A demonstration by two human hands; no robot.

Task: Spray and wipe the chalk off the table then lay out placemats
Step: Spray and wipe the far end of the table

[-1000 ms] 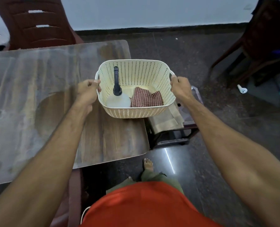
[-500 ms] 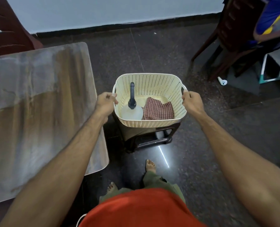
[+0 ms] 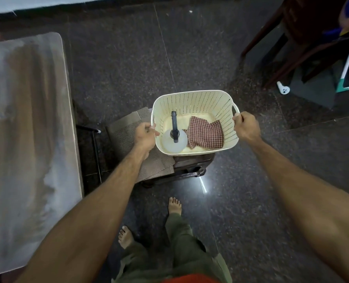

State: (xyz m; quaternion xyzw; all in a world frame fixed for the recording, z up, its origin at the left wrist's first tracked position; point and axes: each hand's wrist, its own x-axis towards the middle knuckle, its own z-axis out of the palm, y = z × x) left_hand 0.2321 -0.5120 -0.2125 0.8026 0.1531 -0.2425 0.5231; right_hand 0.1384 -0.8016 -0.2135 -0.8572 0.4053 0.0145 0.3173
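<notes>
I hold a cream perforated basket [image 3: 208, 101] by its two handles, my left hand [image 3: 146, 134] gripping the left one and my right hand [image 3: 246, 126] the right one. Inside it a clear spray bottle [image 3: 172, 141] with a dark nozzle lies beside a folded red checked cloth [image 3: 206, 134]. The basket hangs over the right part of a dark stool [image 3: 190, 166], to the right of the wooden table [image 3: 26, 127]. Beige woven placemats [image 3: 126, 133] lie stacked on the stool, partly under my left hand and the basket.
Dark polished floor [image 3: 251, 180] spreads around the stool. A dark wooden chair [image 3: 292, 37] stands at the far right, with a small white object [image 3: 282, 88] on the floor near it. My bare feet [image 3: 174, 205] stand just before the stool.
I have carried the basket off the table to the right and down over the stool. The placemats on the stool have come into view at the basket's left.
</notes>
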